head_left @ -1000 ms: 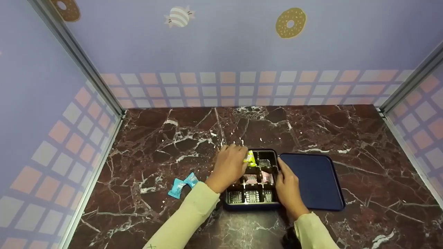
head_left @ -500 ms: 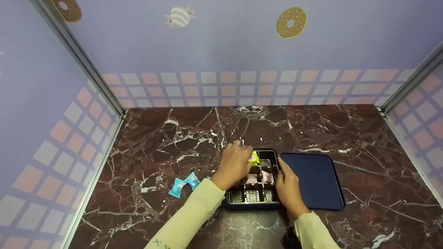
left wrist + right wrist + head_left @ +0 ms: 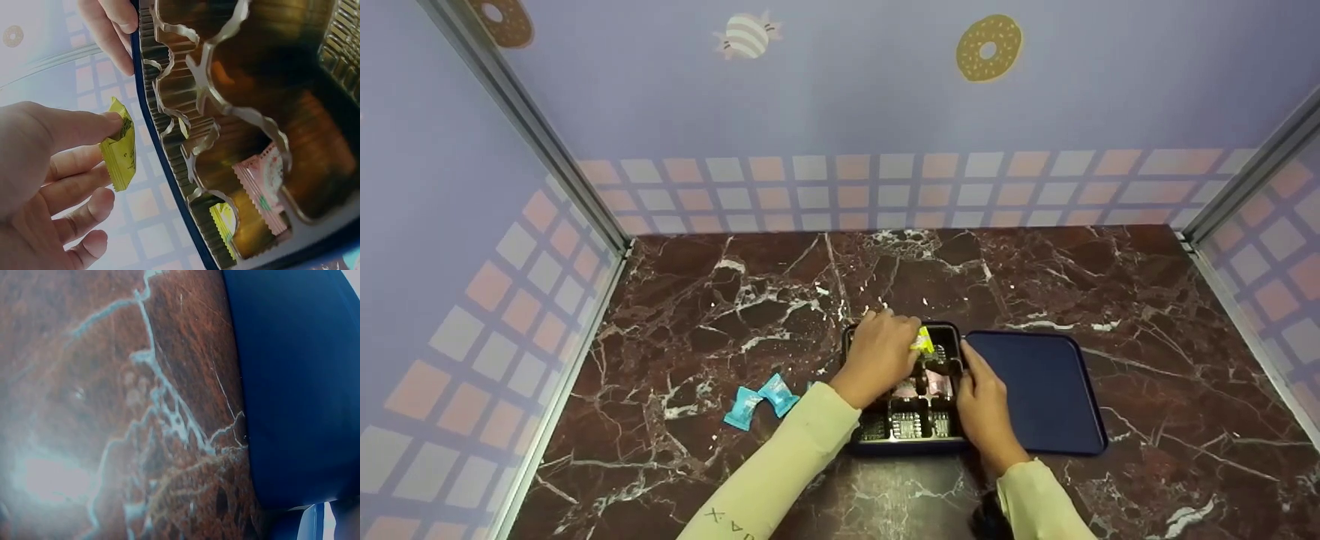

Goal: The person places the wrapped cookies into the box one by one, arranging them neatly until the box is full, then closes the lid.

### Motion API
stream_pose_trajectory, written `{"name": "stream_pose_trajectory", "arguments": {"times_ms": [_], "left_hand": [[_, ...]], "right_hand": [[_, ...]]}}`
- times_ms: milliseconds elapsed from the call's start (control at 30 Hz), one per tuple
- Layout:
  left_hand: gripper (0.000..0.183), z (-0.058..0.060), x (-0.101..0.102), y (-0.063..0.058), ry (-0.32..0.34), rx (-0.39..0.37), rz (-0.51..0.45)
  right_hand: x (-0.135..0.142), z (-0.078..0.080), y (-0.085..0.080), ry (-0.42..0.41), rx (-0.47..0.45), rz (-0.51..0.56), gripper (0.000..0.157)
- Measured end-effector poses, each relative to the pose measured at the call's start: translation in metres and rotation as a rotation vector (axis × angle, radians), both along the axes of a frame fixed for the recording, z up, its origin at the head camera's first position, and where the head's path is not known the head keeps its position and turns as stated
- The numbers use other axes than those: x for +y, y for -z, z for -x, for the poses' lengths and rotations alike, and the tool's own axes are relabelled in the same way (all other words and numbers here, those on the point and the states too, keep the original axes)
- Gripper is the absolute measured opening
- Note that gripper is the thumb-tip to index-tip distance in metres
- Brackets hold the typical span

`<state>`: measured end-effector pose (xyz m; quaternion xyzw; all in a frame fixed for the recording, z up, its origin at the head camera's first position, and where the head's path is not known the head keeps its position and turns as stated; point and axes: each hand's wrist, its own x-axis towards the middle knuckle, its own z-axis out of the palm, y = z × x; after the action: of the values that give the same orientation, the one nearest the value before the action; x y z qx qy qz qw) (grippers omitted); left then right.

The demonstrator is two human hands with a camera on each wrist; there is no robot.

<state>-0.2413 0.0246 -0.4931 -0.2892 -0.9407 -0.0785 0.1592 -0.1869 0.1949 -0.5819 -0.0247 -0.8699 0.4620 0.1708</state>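
My left hand [image 3: 881, 349] is over the far part of a dark blue box [image 3: 907, 448] with a divided inner tray. Between thumb and index finger it pinches a yellow-wrapped candy [image 3: 121, 149], held above the tray with the other fingers loosely bent. Another yellow-wrapped candy [image 3: 224, 225] and a pink-wrapped candy [image 3: 264, 185] lie in compartments, partly hidden by dividers. My right hand [image 3: 986, 405] rests against the box's right side, its fingers fairly straight along the wall. In the right wrist view, a smooth blue surface fills the right side; the right hand is mostly hidden there.
A dark blue lid [image 3: 1039, 394] lies right of the box. Two blue-wrapped candies, a left one [image 3: 743, 407] and a right one [image 3: 778, 394], lie on the marbled table [image 3: 660, 322] beside the left forearm. Patterned walls [image 3: 840, 112] enclose the table's back and sides.
My left hand has moved rightward over the box, carrying the yellow-wrapped candy from the far left compartment area toward the far right one. The right hand and box have stayed put.
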Motion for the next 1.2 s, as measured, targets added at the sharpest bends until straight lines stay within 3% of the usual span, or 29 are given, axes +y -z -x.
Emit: {"name": "stream_pose_trajectory", "arguments": {"times_ms": [667,1200], "left_hand": [[0.015,0.006,0.023,0.004,0.036,-0.061,0.046],[0.012,0.008,0.036,0.012,0.042,-0.023,0.084]], "right_hand": [[0.000,-0.001,0.000,-0.010,0.005,0.012,0.050],[0.001,-0.001,0.000,-0.005,0.011,0.013,0.049]]}}
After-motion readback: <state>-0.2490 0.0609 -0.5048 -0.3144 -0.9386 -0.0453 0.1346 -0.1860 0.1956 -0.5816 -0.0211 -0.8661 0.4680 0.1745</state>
